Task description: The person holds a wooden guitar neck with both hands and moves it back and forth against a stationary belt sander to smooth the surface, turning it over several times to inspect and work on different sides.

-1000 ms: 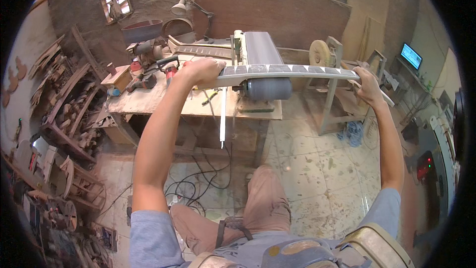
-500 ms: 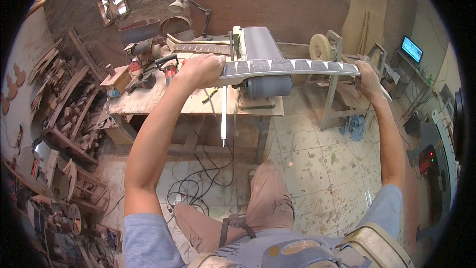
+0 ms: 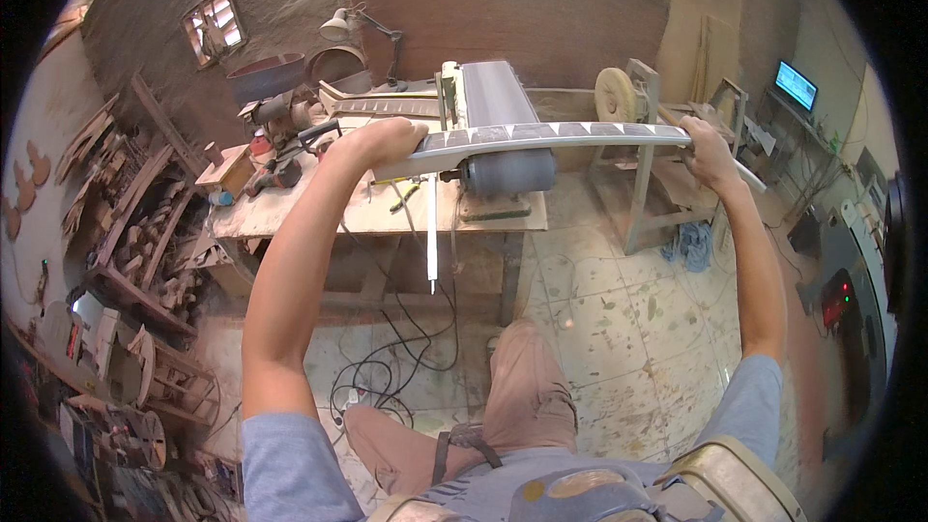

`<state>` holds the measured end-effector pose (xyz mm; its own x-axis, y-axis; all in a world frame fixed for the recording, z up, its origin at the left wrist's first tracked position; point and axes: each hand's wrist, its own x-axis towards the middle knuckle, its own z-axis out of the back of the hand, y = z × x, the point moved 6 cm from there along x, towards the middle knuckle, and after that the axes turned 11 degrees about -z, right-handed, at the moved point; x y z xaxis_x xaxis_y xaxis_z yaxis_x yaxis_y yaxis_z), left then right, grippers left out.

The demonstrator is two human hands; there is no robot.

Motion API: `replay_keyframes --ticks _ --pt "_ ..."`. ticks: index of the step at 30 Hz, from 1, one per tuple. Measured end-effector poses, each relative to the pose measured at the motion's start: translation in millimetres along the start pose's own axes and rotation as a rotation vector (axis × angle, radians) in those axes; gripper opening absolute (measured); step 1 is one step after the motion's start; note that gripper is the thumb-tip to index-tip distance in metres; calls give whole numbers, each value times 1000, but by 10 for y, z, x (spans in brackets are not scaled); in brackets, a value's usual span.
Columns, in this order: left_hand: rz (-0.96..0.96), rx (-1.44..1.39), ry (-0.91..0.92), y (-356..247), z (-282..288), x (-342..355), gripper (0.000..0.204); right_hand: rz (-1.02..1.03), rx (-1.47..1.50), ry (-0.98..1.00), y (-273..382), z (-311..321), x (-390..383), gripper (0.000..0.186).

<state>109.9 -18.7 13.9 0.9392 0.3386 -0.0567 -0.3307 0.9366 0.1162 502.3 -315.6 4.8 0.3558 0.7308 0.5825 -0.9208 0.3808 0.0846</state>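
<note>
A guitar neck with a dark fingerboard and pale pointed inlays spans from hand to hand, nearly level. My left hand is closed over its left end, knuckles up. Around the narrower right end my right hand is wrapped, with a pale tip sticking out beyond it. Just under and behind the middle of the neck is the dark roller of a belt sander. Whether neck and belt touch cannot be made out. A thin white strip hangs below the neck near my left hand.
The wooden workbench carries a power tool, yellow-handled pliers, another guitar neck and a desk lamp. A wheel on a wooden stand is at right. Black cables lie on the tiled floor.
The view has shifted slightly, so the scene sits a little further left. Both hands keep their grip on the guitar neck, whose left end appears slightly lower.
</note>
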Motion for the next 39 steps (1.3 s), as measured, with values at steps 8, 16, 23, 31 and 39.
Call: replay_keyframes --ticks 8,16,23,31,39 --pt "68 186 -558 -203 77 -168 37 70 -134 -392 -129 -235 -123 43" --pt "-95 91 -45 143 -110 -67 38 51 5 -190 -51 -89 -46 33" --pt "-15 93 -89 19 -11 -72 39 36 -13 -141 -69 -70 -39 31" --pt "111 137 -654 -149 123 -186 43 64 -192 -440 -62 -153 -146 42" --pt "60 505 -1044 -181 128 -389 38 103 -381 -643 193 26 -211 43"
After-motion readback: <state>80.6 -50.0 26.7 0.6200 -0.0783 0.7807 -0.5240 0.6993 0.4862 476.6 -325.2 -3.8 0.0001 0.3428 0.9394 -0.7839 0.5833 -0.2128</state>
